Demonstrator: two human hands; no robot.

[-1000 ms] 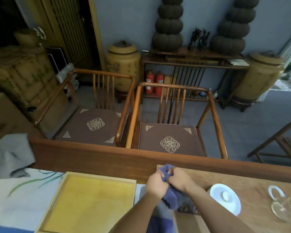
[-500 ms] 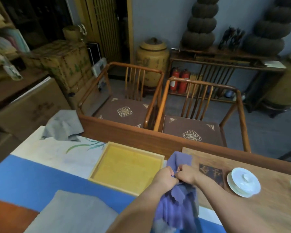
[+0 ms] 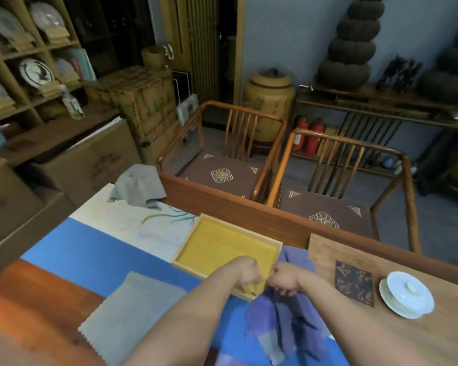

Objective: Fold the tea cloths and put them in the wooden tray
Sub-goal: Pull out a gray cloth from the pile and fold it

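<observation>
Dim indoor light, motion-blurred throughout, edges bent by wide-angle lens.

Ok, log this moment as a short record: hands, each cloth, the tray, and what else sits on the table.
left hand: fisted, over the near right corner of the tray; grip on cloth not visible
right hand: gripping the purple cloth
purple cloth: bunched, unfolded, hanging from the hands, right of the tray
flat grey cloth: spread out on the table, near left
crumpled grey cloth: far left corner of the table
wooden tray: no cloth in it
lidded white cup: on its saucer, right side of the table
</observation>
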